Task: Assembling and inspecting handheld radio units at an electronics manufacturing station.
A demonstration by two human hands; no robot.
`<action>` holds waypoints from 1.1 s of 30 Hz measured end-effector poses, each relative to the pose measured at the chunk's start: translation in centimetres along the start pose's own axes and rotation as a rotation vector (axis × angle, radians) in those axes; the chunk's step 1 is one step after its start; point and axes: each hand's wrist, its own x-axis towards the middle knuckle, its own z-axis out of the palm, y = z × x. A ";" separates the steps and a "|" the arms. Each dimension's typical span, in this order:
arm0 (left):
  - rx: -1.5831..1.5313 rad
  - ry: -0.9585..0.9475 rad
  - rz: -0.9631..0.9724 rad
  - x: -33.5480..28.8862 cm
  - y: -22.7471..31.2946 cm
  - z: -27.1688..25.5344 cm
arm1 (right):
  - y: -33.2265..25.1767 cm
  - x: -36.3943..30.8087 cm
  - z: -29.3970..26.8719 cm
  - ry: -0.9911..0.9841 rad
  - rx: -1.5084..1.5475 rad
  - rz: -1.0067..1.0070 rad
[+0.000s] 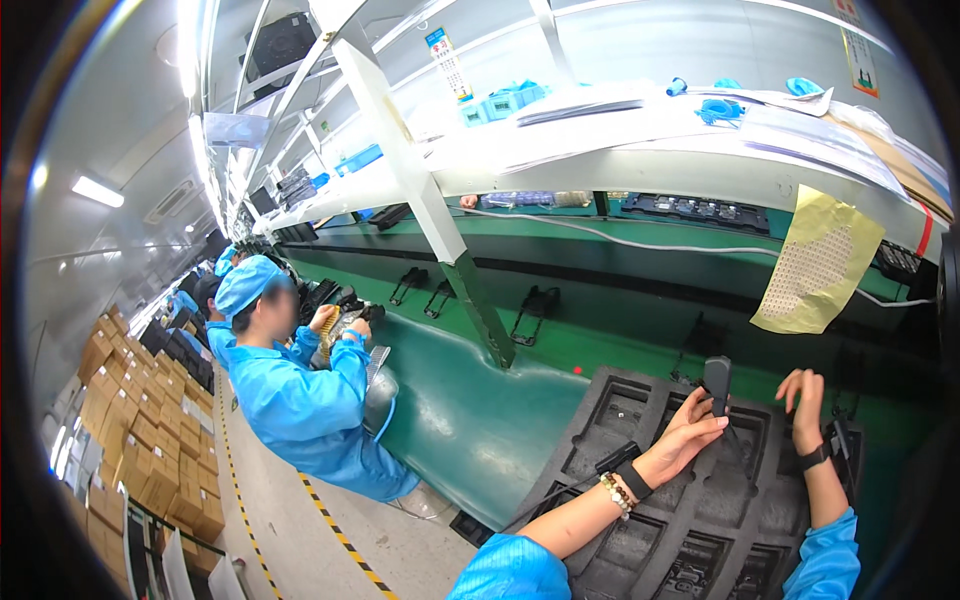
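Observation:
My left hand (682,445) is closed around a dark grey, elongated device (717,384), held upright over the black foam tray (648,418). A beaded bracelet and a black band circle that wrist. Just right of the device, my right hand (803,408) is raised over the tray's right side, fingers apart and loosely bent, holding nothing that I can see. A black band is on this wrist too. Several moulded compartments divide the tray; small dark parts (690,575) lie in those nearest me.
Black frame-like parts (535,312) sit along the green line beyond the tray. A white post (400,150) supports the shelf, where a yellow sheet (818,262) hangs. To the left, a co-worker in blue (300,390) handles parts. Stacked cartons (150,440) stand farther left.

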 end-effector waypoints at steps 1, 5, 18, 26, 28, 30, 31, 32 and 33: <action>0.001 0.003 0.004 0.0 0.0 -0.1 | -1.3 -1.1 1.2 -0.044 0.046 0.016; -0.016 0.139 0.019 0.1 -0.1 -0.5 | -5.4 -3.0 3.2 -0.272 0.029 -0.060; -0.034 0.249 0.102 0.2 -0.3 -0.7 | -7.6 -4.6 4.9 -0.625 -0.484 -0.390; -0.048 0.386 0.234 0.1 0.0 -0.7 | -7.7 -3.7 4.8 -0.580 -0.653 -0.587; -0.084 0.440 0.278 0.0 -0.1 -0.1 | -8.1 -3.7 4.5 -0.563 -0.666 -0.568; -0.113 0.388 0.311 0.3 -0.4 -0.4 | -8.3 -3.7 4.0 -0.525 -0.704 -0.529; -0.126 0.405 0.309 0.4 -0.6 -1.0 | -7.4 -3.4 4.1 -0.494 -0.666 -0.551; -0.145 0.396 0.283 0.8 -0.9 -1.3 | -7.0 -3.4 3.6 -0.445 -0.660 -0.562; -0.152 0.359 0.260 1.0 -1.2 -1.3 | -6.7 -3.1 2.9 -0.399 -0.655 -0.518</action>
